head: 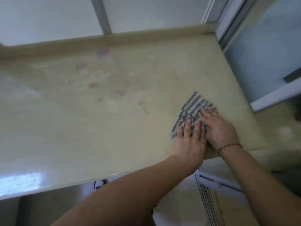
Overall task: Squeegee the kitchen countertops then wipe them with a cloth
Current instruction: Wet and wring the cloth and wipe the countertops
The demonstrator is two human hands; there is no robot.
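Observation:
A grey-and-white striped cloth (193, 108) lies flat near the right end of the beige countertop (97, 128). My left hand (189, 141) presses on its near-left part with straight fingers. My right hand (218, 128), a thin bracelet at its wrist, presses on the cloth's near-right part, fingers spread flat. The two hands touch side by side. Faint red and purple smudges (120, 92) mark the counter's middle and back. No squeegee is in view.
A low raised lip (114, 39) runs along the back of the counter below a white wall. A frosted sliding window (260, 54) borders the counter's right end. The counter's front edge (65, 186) crosses the lower left, with floor and white frames below.

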